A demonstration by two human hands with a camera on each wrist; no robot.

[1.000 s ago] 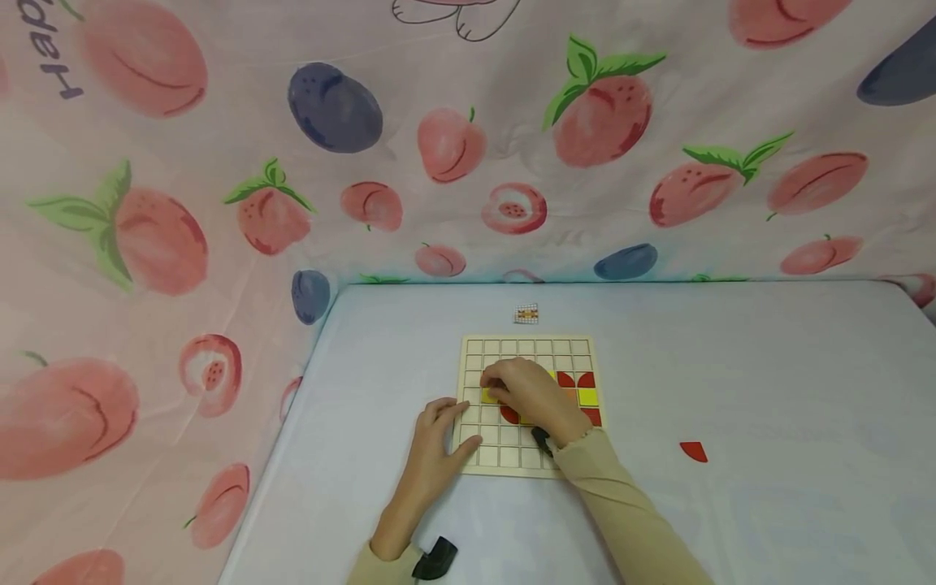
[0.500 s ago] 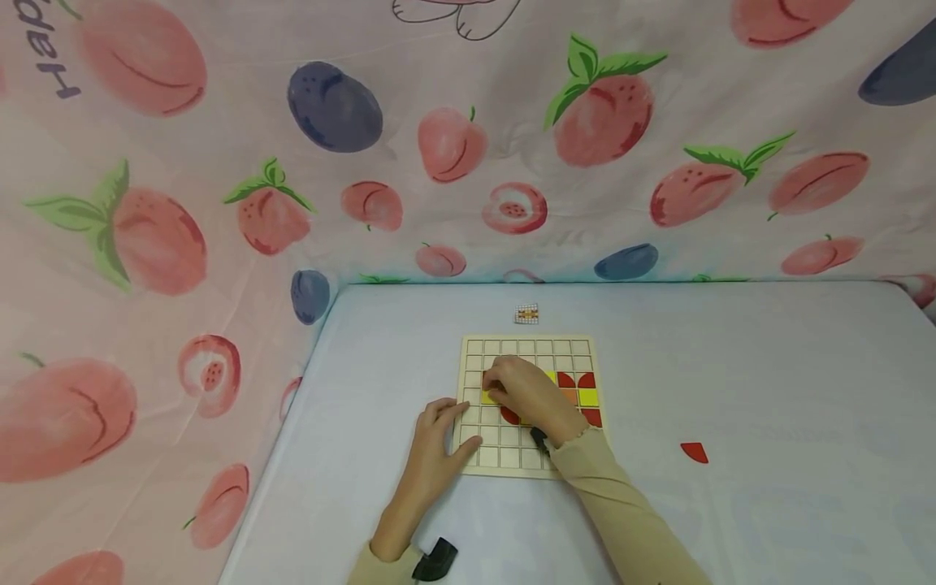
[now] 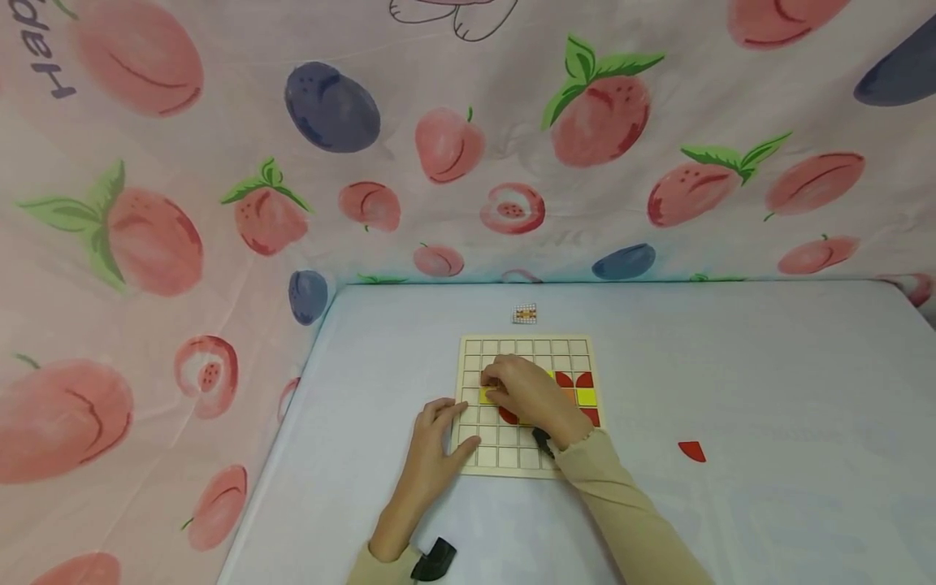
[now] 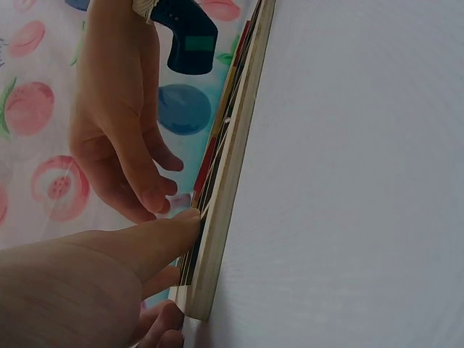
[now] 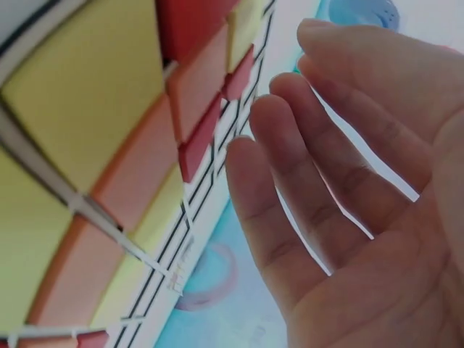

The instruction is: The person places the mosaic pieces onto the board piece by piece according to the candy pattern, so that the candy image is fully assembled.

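A wooden grid board (image 3: 537, 348) lies on the pale blue table and holds yellow, orange and red tiles in its middle rows. My right hand (image 3: 491, 383) reaches over the board. Its fingertips touch the tiles by a yellow tile (image 3: 485, 396) near the left side. In the right wrist view the fingers (image 5: 290, 167) are straight and hold nothing, just above a yellow tile (image 5: 87, 80) and a red tile (image 5: 199, 141). My left hand (image 3: 455, 422) lies flat on the board's left edge. Its thumb (image 4: 170, 230) presses the board's rim (image 4: 225, 196).
A loose red quarter-round piece (image 3: 692, 451) lies on the table to the right of the board. A small patterned card (image 3: 525, 314) sits behind the board. A fruit-print cloth (image 3: 453, 146) walls in the back and left sides.
The right hand's fingertips have barely shifted over the yellow tile at the left. The left hand and the board have stayed put.
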